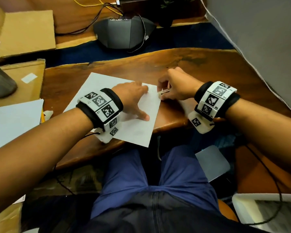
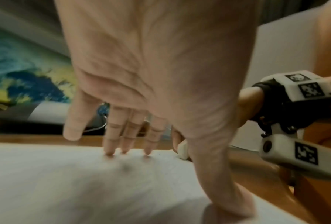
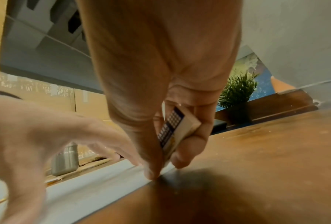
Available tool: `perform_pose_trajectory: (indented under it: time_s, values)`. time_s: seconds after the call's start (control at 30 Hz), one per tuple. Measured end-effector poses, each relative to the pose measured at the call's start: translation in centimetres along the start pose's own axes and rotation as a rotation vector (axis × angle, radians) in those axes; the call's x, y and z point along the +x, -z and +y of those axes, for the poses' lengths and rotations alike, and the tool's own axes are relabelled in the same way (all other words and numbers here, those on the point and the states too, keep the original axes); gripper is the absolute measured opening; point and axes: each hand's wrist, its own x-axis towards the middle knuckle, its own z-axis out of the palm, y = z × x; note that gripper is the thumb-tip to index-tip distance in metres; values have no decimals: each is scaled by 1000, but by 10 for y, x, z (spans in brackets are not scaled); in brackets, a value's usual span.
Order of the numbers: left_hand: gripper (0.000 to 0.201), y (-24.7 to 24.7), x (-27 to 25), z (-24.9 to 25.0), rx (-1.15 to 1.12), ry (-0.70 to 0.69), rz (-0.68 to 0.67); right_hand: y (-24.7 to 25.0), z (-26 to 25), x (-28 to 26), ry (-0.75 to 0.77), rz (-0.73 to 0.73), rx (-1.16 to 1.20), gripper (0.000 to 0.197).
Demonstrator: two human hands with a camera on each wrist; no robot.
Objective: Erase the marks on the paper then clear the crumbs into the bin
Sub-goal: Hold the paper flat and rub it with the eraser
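Note:
A white sheet of paper [image 1: 97,91] lies tilted on the wooden table [image 1: 200,69], its near corner hanging over the edge. My left hand [image 1: 133,100] presses the sheet flat with spread, straight fingers [image 2: 126,145]. A faint grey smudge [image 2: 125,166] shows just in front of them. My right hand [image 1: 173,88] pinches a white eraser [image 3: 177,133] in a chequered blue sleeve, its tip down at the paper's right edge [image 3: 166,165]. The eraser's end [image 2: 183,149] peeks out beside my left palm. No bin is clearly identifiable.
A grey conference phone [image 1: 123,33] with cables sits behind the table. Cardboard boxes [image 1: 25,32] and a grey metal bottle [image 1: 0,81] stand at the left, beside more white sheets [image 1: 12,121]. A small potted plant [image 3: 237,91] stands at the back right. A white-rimmed container [image 1: 265,211] sits low right.

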Motion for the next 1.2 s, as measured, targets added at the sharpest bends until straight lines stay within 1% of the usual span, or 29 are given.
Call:
perform_pose_trajectory:
  time_s: [0.03,0.1,0.23,0.37,0.5,0.53,0.6,0.63,0.67,0.73,0.77,0.8,0.87,0.9,0.93,1.0,1.03,1.07,1.13,1.17,1.2]
  values:
    - [109,-2,1,-2,-62,-37,-57,1,2,3,-2,-10,2,15]
    - [124,-2,2,-6,-132,-42,-138,4,3,8,6,-19,12,14]
    - [133,-4,3,-10,-161,-47,-207,7,0,23,8,68,46,11]
    - [137,-10,7,-13,-162,-66,-233,-1,-8,31,12,82,13,12]
    - [135,-12,11,-16,-174,-57,-264,-12,-21,23,108,-44,9,13]
    - [137,-13,11,-16,-174,-56,-263,-8,-18,24,88,-45,15,14]
    - [139,-14,12,-16,-166,-58,-259,1,-8,27,10,23,48,16]
    - [140,-15,12,-16,-165,-57,-253,2,-6,28,-8,56,50,16]
    - [140,-15,12,-16,-167,-53,-250,0,-9,27,-1,53,44,14]
    - [139,-14,12,-17,-178,-42,-255,-5,-20,21,55,-45,40,11]
    - [139,-14,11,-17,-185,-38,-258,-6,-22,20,58,-95,50,11]
    - [139,-14,12,-17,-187,-37,-257,-3,-19,22,27,-104,64,11]
    - [140,-15,13,-16,-183,-41,-254,6,-6,26,-69,-7,98,13]
    - [140,-15,13,-16,-182,-37,-253,6,-2,26,-75,40,93,14]
    - [140,-15,13,-17,-182,-32,-254,3,-3,24,-47,40,81,14]
    - [140,-15,13,-17,-186,-25,-257,-4,-14,16,51,-47,52,12]
    - [140,-15,13,-17,-182,-24,-255,-3,-16,14,65,-78,55,11]
    - [140,-15,13,-16,-174,-25,-254,1,-13,15,33,-77,74,11]
    - [139,-15,14,-15,-160,-33,-251,7,-4,18,-50,11,84,13]
    - [139,-15,14,-15,-156,-32,-253,5,-3,18,-43,43,63,14]
    - [139,-13,13,-15,-152,-30,-260,2,-5,17,-7,35,47,13]
